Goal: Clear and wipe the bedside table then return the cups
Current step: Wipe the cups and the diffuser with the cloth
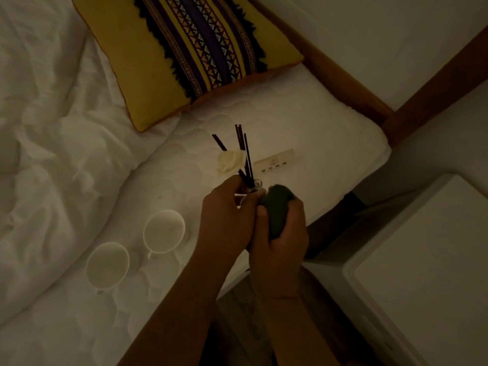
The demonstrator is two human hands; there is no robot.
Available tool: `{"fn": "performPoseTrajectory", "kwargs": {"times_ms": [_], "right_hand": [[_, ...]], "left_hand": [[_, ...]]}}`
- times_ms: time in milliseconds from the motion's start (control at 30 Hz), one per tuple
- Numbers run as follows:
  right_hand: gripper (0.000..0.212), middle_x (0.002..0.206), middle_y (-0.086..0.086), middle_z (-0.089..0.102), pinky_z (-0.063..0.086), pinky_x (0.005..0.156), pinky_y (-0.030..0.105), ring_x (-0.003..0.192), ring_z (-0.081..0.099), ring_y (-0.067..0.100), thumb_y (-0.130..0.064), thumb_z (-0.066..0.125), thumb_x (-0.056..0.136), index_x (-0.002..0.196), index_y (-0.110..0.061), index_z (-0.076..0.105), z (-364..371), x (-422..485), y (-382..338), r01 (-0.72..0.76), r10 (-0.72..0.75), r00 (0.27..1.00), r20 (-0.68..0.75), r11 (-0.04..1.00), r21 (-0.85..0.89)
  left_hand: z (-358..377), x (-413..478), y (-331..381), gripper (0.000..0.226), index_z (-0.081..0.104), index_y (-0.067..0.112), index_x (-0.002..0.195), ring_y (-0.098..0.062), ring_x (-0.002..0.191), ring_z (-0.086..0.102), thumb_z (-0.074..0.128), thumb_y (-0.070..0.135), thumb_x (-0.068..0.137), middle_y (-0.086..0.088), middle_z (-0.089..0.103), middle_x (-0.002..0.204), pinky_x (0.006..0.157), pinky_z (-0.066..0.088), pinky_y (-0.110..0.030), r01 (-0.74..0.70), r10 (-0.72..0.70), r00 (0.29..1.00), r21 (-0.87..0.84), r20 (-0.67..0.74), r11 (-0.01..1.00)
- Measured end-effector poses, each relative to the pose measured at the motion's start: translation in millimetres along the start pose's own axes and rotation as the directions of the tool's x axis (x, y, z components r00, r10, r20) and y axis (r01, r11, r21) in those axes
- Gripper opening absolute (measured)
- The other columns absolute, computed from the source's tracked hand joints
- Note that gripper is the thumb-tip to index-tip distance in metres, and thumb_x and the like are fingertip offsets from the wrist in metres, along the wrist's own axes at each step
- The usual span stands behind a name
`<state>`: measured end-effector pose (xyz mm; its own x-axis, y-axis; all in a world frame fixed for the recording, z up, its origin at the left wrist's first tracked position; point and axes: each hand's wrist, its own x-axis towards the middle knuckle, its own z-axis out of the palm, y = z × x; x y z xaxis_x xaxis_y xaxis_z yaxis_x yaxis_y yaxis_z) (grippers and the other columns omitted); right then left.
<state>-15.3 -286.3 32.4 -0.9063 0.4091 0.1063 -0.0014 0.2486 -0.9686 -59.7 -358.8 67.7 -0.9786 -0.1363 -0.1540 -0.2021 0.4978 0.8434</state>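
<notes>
Two white cups [163, 231] [107, 265] stand on the mattress [303, 133], left of my hands. My left hand [227, 220] grips a small glass reed diffuser bottle [254, 186] with several dark sticks and a white flower [229, 162] rising from it. My right hand [282, 233] is closed around a dark green cloth [276, 210], pressed against the bottle's side. The white bedside table [427, 260] is at the lower right, its top bare in the visible part.
A yellow patterned pillow [184, 54] lies at the bed's head. A rumpled white duvet [47, 133] covers the left. A wooden bed frame [343, 83] runs along the wall. A small label [274, 161] is sewn on the mattress.
</notes>
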Motion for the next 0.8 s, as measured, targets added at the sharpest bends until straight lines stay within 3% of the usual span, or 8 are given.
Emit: {"fn": "performPoseTrajectory", "kwargs": {"times_ms": [67,167,267,400,467,567,667,800], "right_hand": [[0.017,0.079,-0.004,0.057,0.054,0.059,0.03,0.069,0.059,0.008,-0.042,0.053,0.089,0.095,-0.026,0.05,-5,9,1,-0.037,0.037,0.999,0.01,0.999,-0.036],[0.013,0.072,-0.008,0.057,0.056,0.059,0.03,0.067,0.061,0.01,-0.038,0.057,0.089,0.084,-0.027,0.053,-18,32,3,-0.181,0.183,0.982,0.055,0.983,-0.041],[0.005,0.082,-0.003,0.067,0.058,0.068,0.029,0.074,0.067,0.01,-0.031,0.06,0.09,0.087,-0.029,0.064,-31,63,8,-0.415,0.387,0.882,0.268,0.909,0.051],[0.014,0.084,0.005,0.075,0.056,0.059,0.025,0.073,0.071,0.017,-0.024,0.061,0.09,0.087,-0.021,0.074,-36,97,9,-0.593,0.466,0.688,0.557,0.803,0.061],[0.02,0.079,0.006,0.074,0.055,0.054,0.024,0.066,0.069,0.015,-0.021,0.06,0.091,0.079,-0.022,0.075,-30,107,8,-0.601,0.47,0.644,0.603,0.799,0.019],[0.013,0.095,0.011,0.071,0.057,0.065,0.028,0.079,0.068,0.019,-0.023,0.06,0.09,0.096,-0.019,0.071,-19,105,11,-0.519,0.447,0.744,0.497,0.855,0.008],[0.013,0.095,0.0,0.066,0.057,0.076,0.029,0.085,0.066,0.013,-0.03,0.059,0.092,0.103,-0.025,0.063,-14,77,14,-0.435,0.402,0.844,0.354,0.9,0.015],[0.015,0.09,-0.008,0.06,0.056,0.067,0.021,0.081,0.063,0.004,-0.036,0.057,0.092,0.102,-0.027,0.052,-4,33,18,-0.344,0.332,0.914,0.233,0.939,0.011]], "left_hand": [[1,-1,-1,0.006,0.064,0.023,0.097,0.004,0.079,0.06,0.062,0.022,0.092,0.015,0.065,0.088,0.071,0.045,-0.006,-0.008,0.006,0.999,0.041,0.041,0.999],[4,2,1,0.019,0.065,0.005,0.107,-0.02,0.093,0.065,0.058,0.017,0.094,-0.013,0.069,0.106,0.074,0.046,-0.017,0.093,-0.105,0.979,0.077,0.174,0.993],[-1,3,7,0.022,0.066,0.01,0.109,-0.012,0.09,0.064,0.063,0.022,0.091,-0.002,0.069,0.102,0.064,0.044,-0.006,0.018,-0.042,0.982,0.13,0.184,0.991],[-10,-4,8,0.019,0.063,0.022,0.104,0.002,0.081,0.063,0.069,0.021,0.086,0.008,0.066,0.093,0.071,0.049,-0.004,-0.049,0.051,0.971,-0.014,0.235,0.999],[-9,-6,5,0.021,0.063,0.022,0.105,0.006,0.077,0.062,0.07,0.021,0.085,0.01,0.066,0.091,0.069,0.048,-0.003,-0.048,0.05,0.976,-0.018,0.211,0.999],[-6,-1,0,0.02,0.064,0.017,0.107,0.01,0.072,0.057,0.068,0.018,0.087,0.009,0.064,0.09,0.066,0.044,0.002,-0.053,0.05,0.989,0.018,0.14,0.998],[-4,6,-5,0.019,0.064,0.016,0.107,0.013,0.07,0.052,0.066,0.02,0.088,0.012,0.06,0.088,0.064,0.04,0.005,-0.059,0.055,0.997,0.075,0.06,0.995],[1,10,-21,0.018,0.066,0.011,0.104,-0.009,0.084,0.064,0.061,0.024,0.092,-0.003,0.07,0.096,0.076,0.045,-0.011,0.033,-0.037,0.999,0.135,0.031,0.99]]}}
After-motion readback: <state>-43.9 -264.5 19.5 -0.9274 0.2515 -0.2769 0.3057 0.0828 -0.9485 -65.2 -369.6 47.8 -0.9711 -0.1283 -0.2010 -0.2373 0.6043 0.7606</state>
